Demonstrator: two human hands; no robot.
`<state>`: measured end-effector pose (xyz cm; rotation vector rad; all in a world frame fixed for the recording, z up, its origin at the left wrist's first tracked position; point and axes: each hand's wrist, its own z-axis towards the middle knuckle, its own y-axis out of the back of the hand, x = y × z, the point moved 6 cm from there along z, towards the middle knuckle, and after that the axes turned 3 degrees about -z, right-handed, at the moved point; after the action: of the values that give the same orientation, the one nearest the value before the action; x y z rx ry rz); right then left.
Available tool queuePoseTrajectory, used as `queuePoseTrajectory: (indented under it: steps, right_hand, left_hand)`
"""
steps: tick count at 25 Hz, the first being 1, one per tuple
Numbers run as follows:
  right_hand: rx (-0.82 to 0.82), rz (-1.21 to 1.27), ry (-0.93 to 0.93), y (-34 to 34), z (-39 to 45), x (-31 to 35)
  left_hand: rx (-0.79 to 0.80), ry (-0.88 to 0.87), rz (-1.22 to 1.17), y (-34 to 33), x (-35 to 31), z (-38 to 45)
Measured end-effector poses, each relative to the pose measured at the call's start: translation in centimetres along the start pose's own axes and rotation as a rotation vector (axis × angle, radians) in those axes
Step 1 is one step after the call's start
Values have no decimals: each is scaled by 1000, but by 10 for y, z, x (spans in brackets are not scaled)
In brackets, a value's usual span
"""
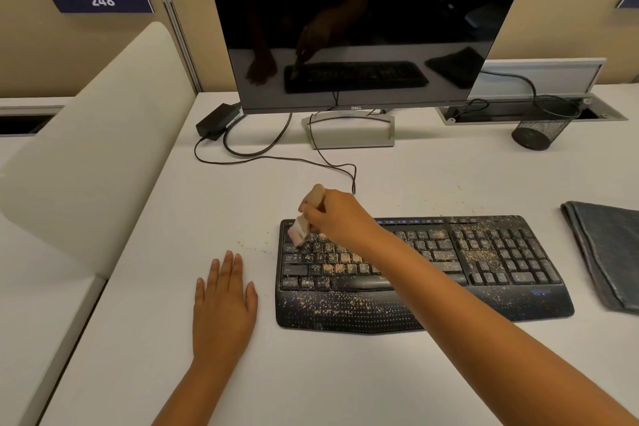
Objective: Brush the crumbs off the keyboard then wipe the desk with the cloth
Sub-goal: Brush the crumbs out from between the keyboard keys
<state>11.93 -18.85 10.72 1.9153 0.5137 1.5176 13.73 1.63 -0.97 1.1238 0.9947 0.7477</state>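
A black keyboard (484, 263) lies on the white desk (345, 373), sprinkled with tan crumbs over its keys and palm rest. My right hand (337, 218) reaches across it and grips a small wooden-handled brush (304, 221), whose pale bristles touch the keys at the keyboard's far left corner. My left hand (223, 304) rests flat on the desk to the left of the keyboard, fingers straight. A few crumbs (254, 247) lie on the desk by the keyboard's left edge. A folded dark grey cloth (608, 252) lies at the right edge.
A Dell monitor (359, 21) stands behind the keyboard, with cables (276, 157) and a power brick (218, 121) on the desk. A black mesh pen cup (543, 126) stands at the back right. A beige padded divider (90, 149) borders the left side.
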Motion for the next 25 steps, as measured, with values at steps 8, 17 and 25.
queuePoseTrajectory:
  steps: [8, 17, 25]
  right_hand:
    - [54, -5, 12, -4, 4, -2]
    - [61, -41, -42, -13, 6, -1]
    - [45, -94, -36, -10, 9, 0]
  left_hand:
    - [-3, 37, -12, 2, -7, 9]
    - [-14, 44, 5, -6, -7, 14]
    - [-14, 44, 6, -5, -6, 13]
